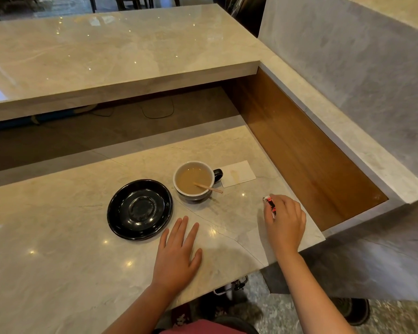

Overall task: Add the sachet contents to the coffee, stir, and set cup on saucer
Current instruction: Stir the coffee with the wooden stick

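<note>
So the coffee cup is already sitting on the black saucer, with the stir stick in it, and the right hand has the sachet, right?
Not quite. The head view shows the coffee cup on the counter beside the black saucer, not on it. The stir stick is in it, and the right hand has the sachet.

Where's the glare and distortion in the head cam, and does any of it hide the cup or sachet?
Head view: small ceiling-light specks dot the counter and saucer; wide-angle bend curves the shelf edges. The cup and stirrer read clearly. The sachet is partly hidden by the right hand, not glare. The left hand casts a soft shadow.
</note>
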### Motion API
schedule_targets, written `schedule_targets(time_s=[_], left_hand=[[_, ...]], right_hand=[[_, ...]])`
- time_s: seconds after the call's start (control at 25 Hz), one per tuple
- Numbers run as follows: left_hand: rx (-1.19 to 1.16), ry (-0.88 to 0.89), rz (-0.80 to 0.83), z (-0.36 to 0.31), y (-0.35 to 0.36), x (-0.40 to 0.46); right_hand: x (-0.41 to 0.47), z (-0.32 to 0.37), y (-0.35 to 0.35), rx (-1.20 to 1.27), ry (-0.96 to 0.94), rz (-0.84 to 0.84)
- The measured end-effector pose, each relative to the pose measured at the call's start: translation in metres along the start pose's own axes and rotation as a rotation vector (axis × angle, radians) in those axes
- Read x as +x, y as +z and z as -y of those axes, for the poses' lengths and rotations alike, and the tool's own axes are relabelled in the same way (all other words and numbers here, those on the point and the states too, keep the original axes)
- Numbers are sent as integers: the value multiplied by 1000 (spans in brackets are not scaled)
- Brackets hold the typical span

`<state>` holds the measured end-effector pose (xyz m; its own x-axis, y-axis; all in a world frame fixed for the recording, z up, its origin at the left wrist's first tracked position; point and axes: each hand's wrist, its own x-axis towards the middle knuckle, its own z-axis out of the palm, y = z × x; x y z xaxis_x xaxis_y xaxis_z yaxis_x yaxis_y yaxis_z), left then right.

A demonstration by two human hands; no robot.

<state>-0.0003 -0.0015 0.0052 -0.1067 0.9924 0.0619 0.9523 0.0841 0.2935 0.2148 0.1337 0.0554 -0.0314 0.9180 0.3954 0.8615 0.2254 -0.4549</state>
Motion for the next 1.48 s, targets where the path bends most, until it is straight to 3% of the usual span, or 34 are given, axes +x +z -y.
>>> schedule_targets(time_s=[0.16,0.32,0.48,0.72,1.0,1.2,1.36,1.48], left_hand=[[-2,5,1,0,0,0],[-6,3,5,1,1,1],[-12,-3,-1,1,2,0],[-24,-7,-1,1,3,1],[-27,-8,5,2,2,1],[-30,-11,10,2,2,1],[-26,-11,18,2,1,1],[-20,-13,15,1,1,1]], right_hand=[[18,49,2,158,-243,225],[31,83,13,163,-284,449],[33,94,22,308,-288,391],[49,117,30,611,-75,377],[70,105,30,577,-92,406],[72,86,14,426,-233,440],[64,93,17,646,-47,567],[51,103,30,766,57,524]])
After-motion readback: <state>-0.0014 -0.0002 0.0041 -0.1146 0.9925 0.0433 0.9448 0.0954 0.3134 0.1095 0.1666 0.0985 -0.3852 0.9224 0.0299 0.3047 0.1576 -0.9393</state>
